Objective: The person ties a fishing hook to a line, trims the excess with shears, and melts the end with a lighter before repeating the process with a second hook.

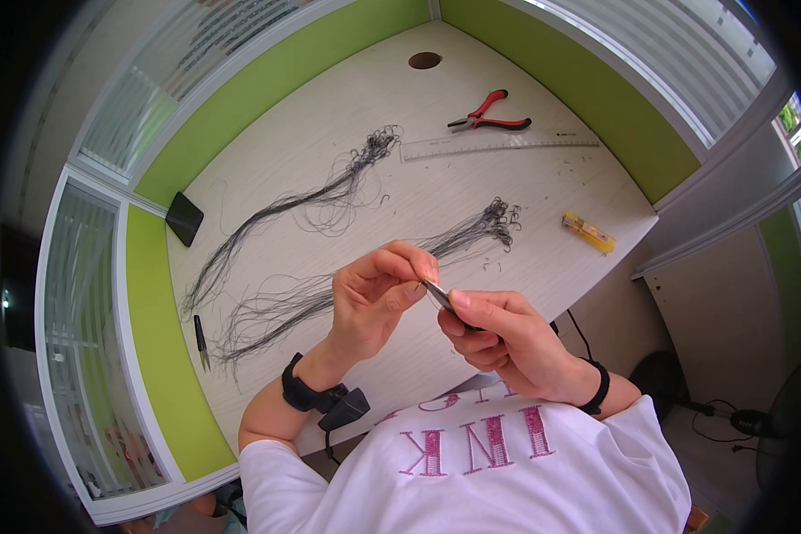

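My left hand [376, 289] is closed in a pinch, thumb against forefinger. Whatever lies between those fingertips is too small to make out. Wrapped in my right hand [516, 343] is a slim, dark metal tool [440, 295]; its pointed end meets the left fingertips, and its exact kind is hidden by the fingers. Both hands are raised over the table's near edge. Behind them lies a bundle of fishing hooks [498, 220] on dark lines, which run left beneath the left hand. Farther back rests a second bundle of hooks [378, 147] with long lines.
Red-handled pliers [489, 116] and a clear ruler [498, 147] lie at the back of the white table [329, 116]. A yellow cutter [588, 231] sits at right. Along the left edge are a black-handled pointed tool [201, 342] and a black flat object [185, 219]. Green partitions [587, 98] border the table.
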`<state>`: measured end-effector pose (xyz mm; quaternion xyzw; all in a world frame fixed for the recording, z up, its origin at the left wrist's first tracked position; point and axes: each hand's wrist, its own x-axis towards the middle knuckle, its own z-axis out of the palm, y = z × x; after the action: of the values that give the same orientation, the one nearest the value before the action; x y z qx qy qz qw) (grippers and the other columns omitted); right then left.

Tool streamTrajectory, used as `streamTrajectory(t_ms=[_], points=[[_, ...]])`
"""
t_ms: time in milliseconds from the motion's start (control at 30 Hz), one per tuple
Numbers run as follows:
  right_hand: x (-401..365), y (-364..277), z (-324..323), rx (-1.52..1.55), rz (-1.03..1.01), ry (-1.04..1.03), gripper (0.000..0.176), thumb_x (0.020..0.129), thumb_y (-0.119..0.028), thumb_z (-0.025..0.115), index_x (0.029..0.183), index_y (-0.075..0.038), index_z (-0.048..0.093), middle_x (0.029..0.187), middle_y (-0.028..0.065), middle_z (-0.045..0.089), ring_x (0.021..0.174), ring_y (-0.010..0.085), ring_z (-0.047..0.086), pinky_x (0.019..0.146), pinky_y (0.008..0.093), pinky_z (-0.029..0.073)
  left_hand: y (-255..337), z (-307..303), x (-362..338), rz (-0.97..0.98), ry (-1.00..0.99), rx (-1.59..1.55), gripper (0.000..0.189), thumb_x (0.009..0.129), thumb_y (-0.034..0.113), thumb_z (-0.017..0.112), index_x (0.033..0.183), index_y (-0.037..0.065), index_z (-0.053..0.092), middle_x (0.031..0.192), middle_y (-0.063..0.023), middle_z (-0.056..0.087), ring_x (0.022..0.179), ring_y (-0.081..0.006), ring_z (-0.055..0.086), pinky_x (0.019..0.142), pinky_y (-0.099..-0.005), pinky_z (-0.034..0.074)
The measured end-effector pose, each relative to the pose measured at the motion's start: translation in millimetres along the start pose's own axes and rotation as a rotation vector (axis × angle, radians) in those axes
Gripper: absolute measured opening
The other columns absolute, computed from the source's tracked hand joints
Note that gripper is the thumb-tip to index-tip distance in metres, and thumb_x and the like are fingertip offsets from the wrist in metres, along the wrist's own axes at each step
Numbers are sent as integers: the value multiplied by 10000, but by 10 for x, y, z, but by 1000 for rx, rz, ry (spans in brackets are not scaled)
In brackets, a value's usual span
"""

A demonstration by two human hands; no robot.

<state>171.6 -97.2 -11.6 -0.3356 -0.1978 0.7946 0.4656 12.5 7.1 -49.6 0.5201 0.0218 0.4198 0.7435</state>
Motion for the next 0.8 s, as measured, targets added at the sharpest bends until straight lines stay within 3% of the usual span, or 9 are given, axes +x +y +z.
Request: streamTrajectory(t_ms=[800], points=[[-43,-51,-19,-45,-50,16,368,936,-414,524,799,-74,554,600,-99,287,517,20,185,454,209,126,-27,21,-31,-20,-10,111,106,840,-86,574,922,-23,598,985,-132,582,947,-198,557,840,-332,468]])
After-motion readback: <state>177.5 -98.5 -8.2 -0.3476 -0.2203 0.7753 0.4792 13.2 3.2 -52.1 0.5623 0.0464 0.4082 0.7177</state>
